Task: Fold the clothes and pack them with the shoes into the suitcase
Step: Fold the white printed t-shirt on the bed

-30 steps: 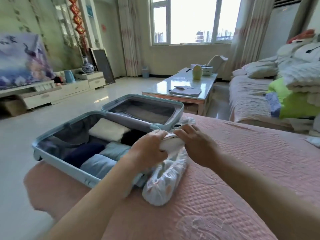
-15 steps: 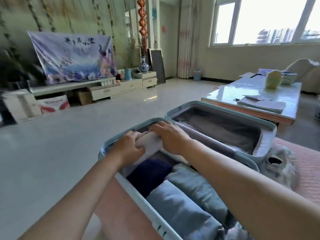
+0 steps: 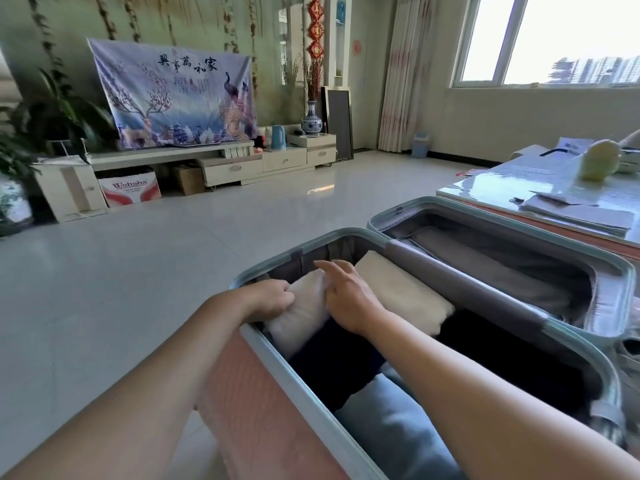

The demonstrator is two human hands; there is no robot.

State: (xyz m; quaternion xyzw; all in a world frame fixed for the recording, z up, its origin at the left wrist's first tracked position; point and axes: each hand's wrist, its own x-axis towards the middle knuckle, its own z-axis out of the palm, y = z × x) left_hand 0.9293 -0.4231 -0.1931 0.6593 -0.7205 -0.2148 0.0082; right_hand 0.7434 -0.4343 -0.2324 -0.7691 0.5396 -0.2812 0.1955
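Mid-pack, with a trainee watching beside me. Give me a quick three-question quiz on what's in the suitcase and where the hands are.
1. True or false: the white bundle lies in the far half of the suitcase.
2. The fold just right of the bundle is: A blue; B cream; C black.
3. Which hand holds the bundle's near end?

Key: 1 false, it lies in the near half; 2 B; 3 the left hand.

Bright living room, glossy white tile floor (image 3: pixel 173 271), low TV cabinet (image 3: pixel 228 164) under a purple wall hanging (image 3: pixel 173 95), big window (image 3: pixel 554 39), glass-topped coffee table (image 3: pixel 540 188).
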